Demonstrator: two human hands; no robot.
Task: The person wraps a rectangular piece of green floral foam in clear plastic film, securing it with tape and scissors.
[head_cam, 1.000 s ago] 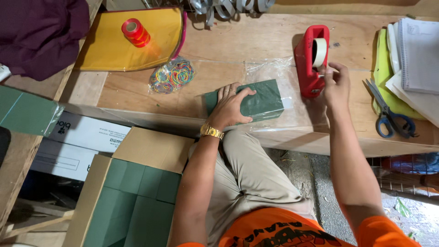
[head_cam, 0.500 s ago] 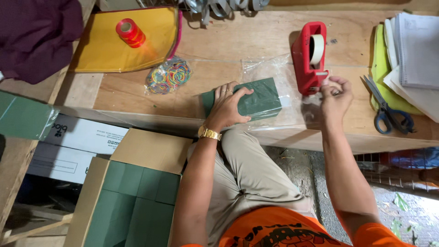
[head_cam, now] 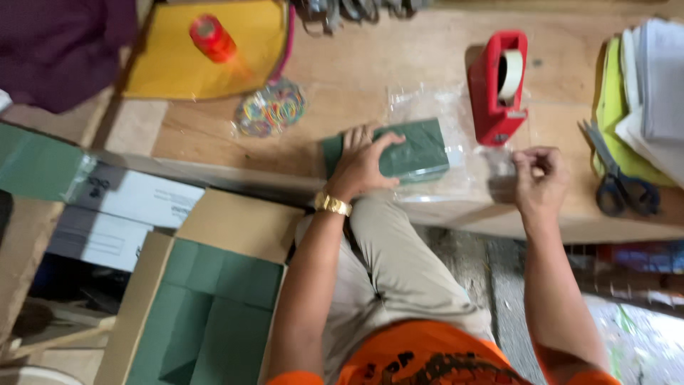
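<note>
A: So, log it left to right. What's at the far left?

B: Purple cloth (head_cam: pixel 57 43) in the corner, yellow sheet (head_cam: pixel 178 60) with a red spool (head_cam: pixel 212 37) on it, and a pile of rubber bands (head_cam: pixel 272 108) on the bench (head_cam: pixel 399 50). Below the bench edge, an open carton (head_cam: pixel 206 314) of green blocks.

A: Your left hand?

B: My left hand (head_cam: pixel 360 167) lies flat, fingers spread, pressing on one green block (head_cam: pixel 413 151). Not gripping it, only pinning it. The block sits in a clear bag (head_cam: pixel 442 107) near the bench's front edge.

A: And the right?

B: My right hand (head_cam: pixel 538 178) is just right of the block, below the red tape dispenser (head_cam: pixel 499 85), fingertips pinched together. It likely pinches a strip of tape, but the frame is too blurred; I cannot tell.

A: Farther right?

B: Scissors (head_cam: pixel 620 182), untouched, and stacked paper (head_cam: pixel 659 85).

A: Progress?

B: Judgement only: block bagged and held down; I see no tape on the bag. Sealing looks left to do, and the carton is full of blocks.
</note>
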